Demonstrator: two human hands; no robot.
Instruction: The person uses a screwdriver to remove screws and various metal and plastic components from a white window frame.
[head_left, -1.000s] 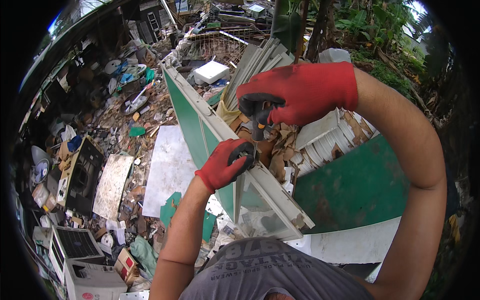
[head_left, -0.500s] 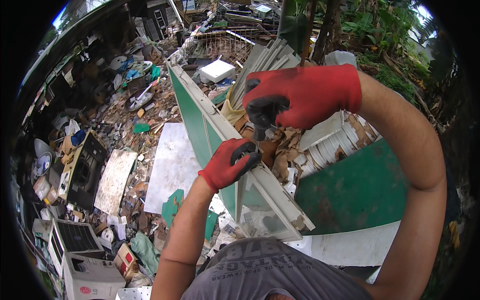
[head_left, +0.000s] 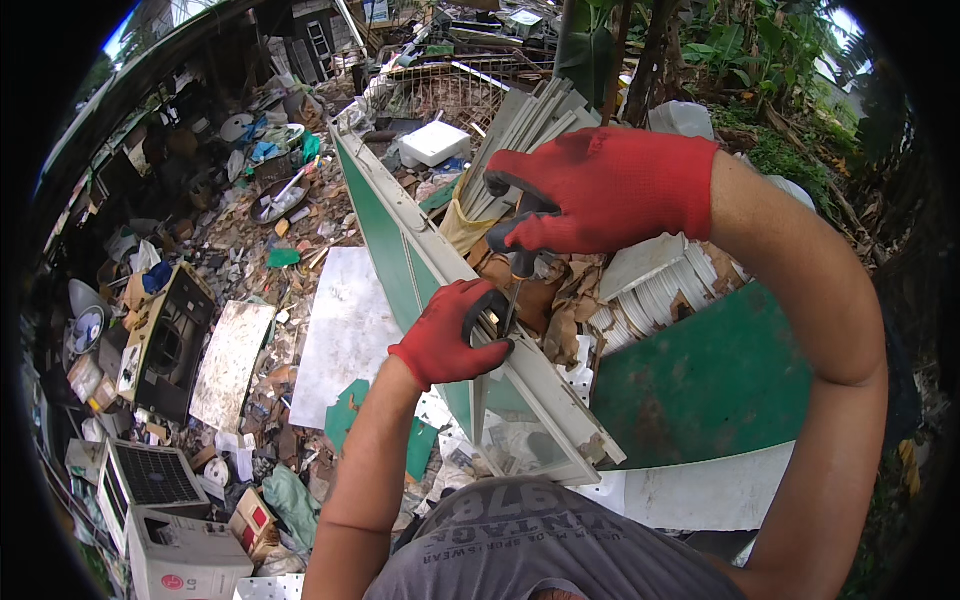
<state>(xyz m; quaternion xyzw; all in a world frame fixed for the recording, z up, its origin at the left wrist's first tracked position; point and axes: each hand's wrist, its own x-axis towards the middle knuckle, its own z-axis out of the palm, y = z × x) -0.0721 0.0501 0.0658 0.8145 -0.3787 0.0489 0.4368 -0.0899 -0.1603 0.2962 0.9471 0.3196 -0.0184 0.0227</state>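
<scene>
A long pale metal frame (head_left: 433,246) with green panels stands on edge, running from the upper left toward my body. My left hand (head_left: 445,335), in a red glove with dark fingers, is closed on the frame's upper edge, thumb and forefinger around a small brass-coloured piece (head_left: 491,318). Above it, my right hand (head_left: 615,190), gloved alike, grips the dark handle of a screwdriver (head_left: 523,264). The screwdriver's thin shaft points down at the frame beside my left thumb. Its tip is hidden there.
A green sheet (head_left: 710,375) lies to the right, near stacked white slats (head_left: 655,295). On the left are a white panel (head_left: 345,335), a speaker-like box (head_left: 165,340) and a pale appliance casing (head_left: 185,555). Mixed scrap covers the ground; plants (head_left: 770,60) grow far right.
My right hand has turned on the screwdriver, its fingers opening out somewhat and showing more of the handle. My left hand has shifted slightly, its thumb lower, uncovering the brass-coloured piece.
</scene>
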